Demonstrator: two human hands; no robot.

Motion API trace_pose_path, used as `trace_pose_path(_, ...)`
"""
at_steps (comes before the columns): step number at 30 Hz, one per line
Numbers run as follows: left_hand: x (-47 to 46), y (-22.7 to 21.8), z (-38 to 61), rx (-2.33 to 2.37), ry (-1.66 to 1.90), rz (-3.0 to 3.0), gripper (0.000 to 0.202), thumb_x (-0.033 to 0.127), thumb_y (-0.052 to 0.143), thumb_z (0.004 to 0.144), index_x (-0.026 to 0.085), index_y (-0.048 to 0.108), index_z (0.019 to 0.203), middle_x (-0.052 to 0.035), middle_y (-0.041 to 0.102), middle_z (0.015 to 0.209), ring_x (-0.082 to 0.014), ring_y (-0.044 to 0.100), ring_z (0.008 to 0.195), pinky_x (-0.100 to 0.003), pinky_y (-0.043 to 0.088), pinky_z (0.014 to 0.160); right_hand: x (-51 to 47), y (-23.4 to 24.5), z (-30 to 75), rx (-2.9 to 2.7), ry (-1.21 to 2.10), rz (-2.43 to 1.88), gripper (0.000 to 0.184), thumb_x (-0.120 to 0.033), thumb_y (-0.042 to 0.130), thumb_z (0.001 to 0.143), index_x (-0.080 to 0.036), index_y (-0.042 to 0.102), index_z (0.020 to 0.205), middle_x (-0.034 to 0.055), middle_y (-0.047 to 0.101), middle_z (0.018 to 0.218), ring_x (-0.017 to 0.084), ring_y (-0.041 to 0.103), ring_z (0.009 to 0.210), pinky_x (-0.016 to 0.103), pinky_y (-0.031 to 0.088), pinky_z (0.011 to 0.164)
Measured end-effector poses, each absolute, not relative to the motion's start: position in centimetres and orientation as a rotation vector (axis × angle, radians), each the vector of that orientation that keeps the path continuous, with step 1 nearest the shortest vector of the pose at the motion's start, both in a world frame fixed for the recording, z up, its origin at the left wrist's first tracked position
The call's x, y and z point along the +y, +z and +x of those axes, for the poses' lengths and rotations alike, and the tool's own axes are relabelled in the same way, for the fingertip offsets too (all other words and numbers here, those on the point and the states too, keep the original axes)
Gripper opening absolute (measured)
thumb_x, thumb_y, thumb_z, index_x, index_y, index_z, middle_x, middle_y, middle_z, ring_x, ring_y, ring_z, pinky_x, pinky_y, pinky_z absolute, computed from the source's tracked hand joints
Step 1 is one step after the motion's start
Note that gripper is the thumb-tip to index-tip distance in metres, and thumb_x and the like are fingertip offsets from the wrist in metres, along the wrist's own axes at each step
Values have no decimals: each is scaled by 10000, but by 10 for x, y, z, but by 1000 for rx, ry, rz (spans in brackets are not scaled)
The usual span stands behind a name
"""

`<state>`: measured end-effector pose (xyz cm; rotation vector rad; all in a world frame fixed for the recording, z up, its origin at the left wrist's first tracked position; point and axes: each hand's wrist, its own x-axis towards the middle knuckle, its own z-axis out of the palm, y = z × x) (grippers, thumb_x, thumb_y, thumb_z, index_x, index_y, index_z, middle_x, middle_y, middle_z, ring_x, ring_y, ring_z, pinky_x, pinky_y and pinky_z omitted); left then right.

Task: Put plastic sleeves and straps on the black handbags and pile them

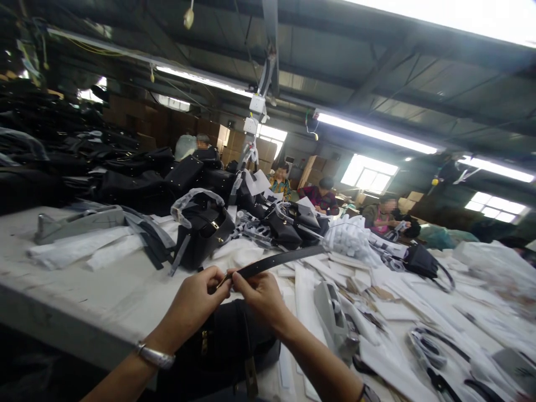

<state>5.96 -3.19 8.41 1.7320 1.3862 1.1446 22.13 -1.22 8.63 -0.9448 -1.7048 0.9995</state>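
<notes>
Between my two hands a black strap (285,257) is pinched, its free end reaching out to the right. My left hand (204,290) is closed on a small gold-coloured buckle (223,281) at the strap's near end. Thumb and fingers of my right hand (259,293) grip the strap just beside that metal piece. Right below both hands sits a black handbag (228,335) with gold-coloured fittings, close to my body. Part of the bag is hidden by my forearms.
Grey tape dispensers (335,318) stand to the right and at left. A black handbag with a wrapped handle (205,229) stands ahead, near piled black bags (134,187). White wrapping sheets (397,335) and straps litter the table's right. Several people (320,196) sit beyond.
</notes>
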Motion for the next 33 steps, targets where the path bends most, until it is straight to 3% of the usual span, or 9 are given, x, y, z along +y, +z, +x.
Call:
trace_pose_path(5,-31,81,52,1341,1081,1716,325,507,543,855,196,621,804,13,693,648,-159,586,499,-240,379,510,-1,110,245,-1572,1216,-839,256,-350,744,773,-187,772,968,31,702,878,121,575,667,240,461,646)
trace_pose_path(9,-34,85,49,1329,1091,1720,342,512,527,868,191,624,802,32,637,568,-156,571,502,-235,364,514,10,136,268,-1348,1372,-726,191,-330,787,736,-160,767,821,35,669,826,103,511,645,214,419,573)
trace_pose_path(14,-38,89,47,1279,1089,1704,356,524,526,874,188,632,824,40,616,555,-146,555,512,-230,351,518,18,141,283,-1318,1467,-671,229,-363,741,801,-149,773,875,77,664,1135,79,499,674,198,445,592)
trace_pose_path(19,-37,85,46,1229,1075,1700,385,544,525,874,177,638,850,9,675,659,-145,562,542,-235,384,541,15,128,282,-1255,1491,-658,279,-398,699,844,-133,762,904,64,697,929,60,459,598,179,455,579)
trace_pose_path(22,-36,81,45,1180,1068,1709,376,535,532,877,175,640,856,-10,709,759,-139,564,558,-236,404,554,21,123,282,-1132,1473,-662,270,-402,754,790,-140,745,854,62,712,945,52,472,581,167,457,559)
trace_pose_path(26,-35,77,45,1181,1080,1724,340,507,560,873,178,632,826,5,693,722,-129,555,546,-227,400,552,33,120,284,-931,1397,-654,256,-397,813,719,-169,713,776,19,712,831,46,445,522,156,426,493)
trace_pose_path(29,-34,75,45,1175,1091,1700,343,514,551,878,181,628,848,0,707,770,-125,556,547,-225,405,554,29,116,278,-896,1378,-674,251,-428,787,740,-193,711,788,4,710,852,64,524,601,160,439,535)
trace_pose_path(33,-34,76,47,1170,1088,1695,358,527,554,873,178,630,853,-2,697,746,-131,555,551,-224,397,545,5,108,258,-1203,1485,-822,275,-429,741,789,-226,733,973,31,715,1063,152,631,944,203,484,693)
